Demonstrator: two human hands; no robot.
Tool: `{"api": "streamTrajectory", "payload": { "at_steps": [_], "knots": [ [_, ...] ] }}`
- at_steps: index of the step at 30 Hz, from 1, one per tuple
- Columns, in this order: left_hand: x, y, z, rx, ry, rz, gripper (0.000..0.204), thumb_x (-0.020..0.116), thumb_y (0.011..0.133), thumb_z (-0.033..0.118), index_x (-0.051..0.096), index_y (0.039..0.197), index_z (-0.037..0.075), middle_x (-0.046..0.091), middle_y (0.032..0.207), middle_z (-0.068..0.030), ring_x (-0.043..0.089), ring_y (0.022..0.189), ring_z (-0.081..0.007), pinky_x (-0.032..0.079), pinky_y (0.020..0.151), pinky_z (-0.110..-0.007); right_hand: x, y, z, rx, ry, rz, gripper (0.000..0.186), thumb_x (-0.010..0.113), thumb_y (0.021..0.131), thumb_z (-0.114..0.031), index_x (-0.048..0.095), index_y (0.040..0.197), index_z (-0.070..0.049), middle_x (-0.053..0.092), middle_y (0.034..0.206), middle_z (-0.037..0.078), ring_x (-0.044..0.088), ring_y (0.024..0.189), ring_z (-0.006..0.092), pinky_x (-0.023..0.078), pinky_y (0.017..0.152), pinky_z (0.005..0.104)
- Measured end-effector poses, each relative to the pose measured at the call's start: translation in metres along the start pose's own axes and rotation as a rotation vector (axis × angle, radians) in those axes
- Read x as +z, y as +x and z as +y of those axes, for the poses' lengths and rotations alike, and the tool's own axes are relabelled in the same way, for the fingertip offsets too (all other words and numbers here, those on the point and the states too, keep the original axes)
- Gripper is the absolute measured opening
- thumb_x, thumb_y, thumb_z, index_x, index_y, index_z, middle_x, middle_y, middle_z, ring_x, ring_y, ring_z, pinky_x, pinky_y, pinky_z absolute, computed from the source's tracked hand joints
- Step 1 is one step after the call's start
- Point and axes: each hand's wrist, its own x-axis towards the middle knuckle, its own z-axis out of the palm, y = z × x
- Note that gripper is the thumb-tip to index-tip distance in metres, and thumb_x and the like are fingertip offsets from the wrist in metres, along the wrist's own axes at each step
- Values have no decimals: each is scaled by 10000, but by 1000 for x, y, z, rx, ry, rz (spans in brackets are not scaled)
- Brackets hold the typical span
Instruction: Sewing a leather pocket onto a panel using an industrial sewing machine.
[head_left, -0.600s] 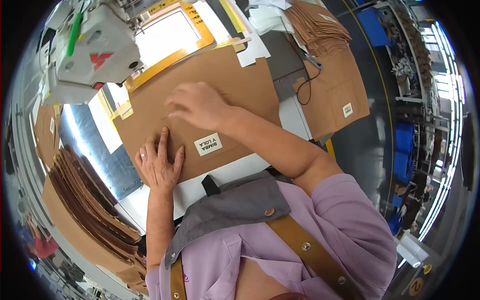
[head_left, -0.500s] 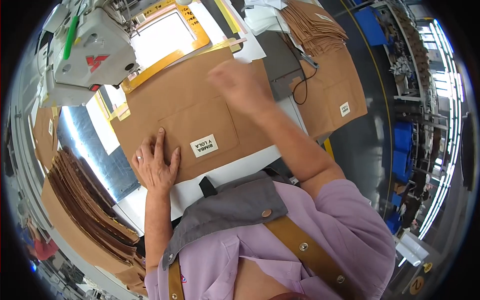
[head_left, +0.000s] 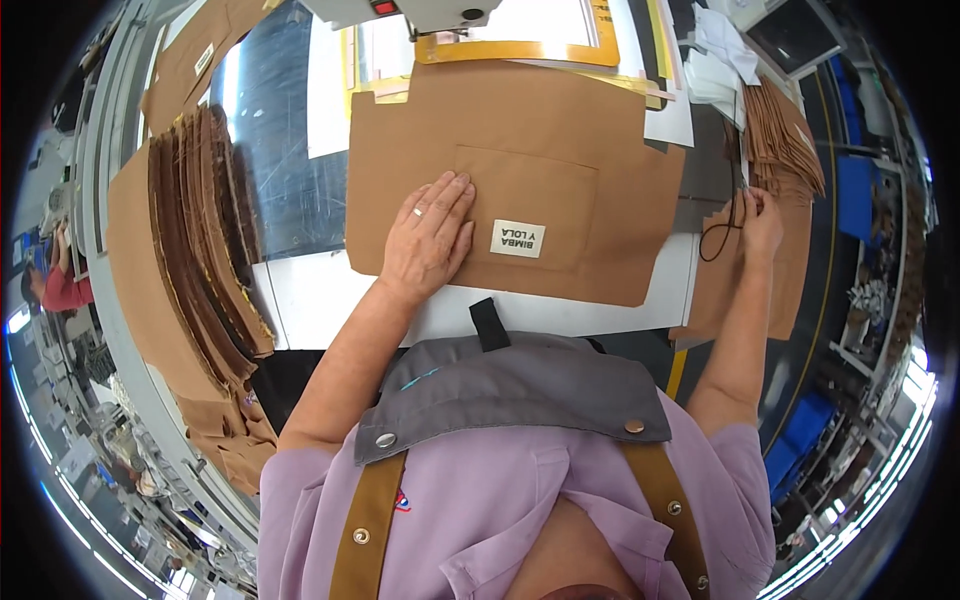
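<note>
My left hand (head_left: 428, 228), fingers stretched out, lies on a large brown flat piece (head_left: 390, 140) with a stitched patch pocket and a white label (head_left: 518, 238). My right hand (head_left: 760, 225) is off to the right, fingers closed on a slim metal tool (head_left: 745, 180) with a black cord (head_left: 710, 248), its shape mostly hidden. Under and beside that hand are brown pieces (head_left: 790, 290), bunched in a pile higher up. Just above the large piece are a yellow frame template (head_left: 515, 55) and a white machine head (head_left: 440, 15).
Stacked brown pieces (head_left: 180, 250) stand at the left, beside a metal work surface (head_left: 280, 190). White scraps (head_left: 715, 85) and a screen (head_left: 795, 30) are at the upper right. A co-worker in a red top (head_left: 65, 285) is at far left; blue bins (head_left: 800, 430) line the right.
My right hand has left the brown piece and moved right to grasp the corded tool. The view has turned, so the machine appears higher and more central. My left hand stays on the piece.
</note>
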Motion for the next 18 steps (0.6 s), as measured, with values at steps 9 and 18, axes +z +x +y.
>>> {"api": "streamTrajectory", "payload": {
  "at_steps": [9,18],
  "knots": [
    [6,-3,-2,-7,63,32,463,637,895,124,629,1347,20,598,1426,-117,563,1342,-286,425,1137,-444,-39,-45,-89,11,278,242,290,627,1032,-300,622,1194,-60,694,1180,131,695,959,264,533,850,406],
    [8,1,-2,5,105,26,449,638,902,181,649,1331,49,609,1421,-95,569,1333,-234,409,1151,-407,30,-138,-323,-756,613,-247,150,752,889,-201,697,928,-67,672,912,75,658,830,299,525,725,415]
  ]
}}
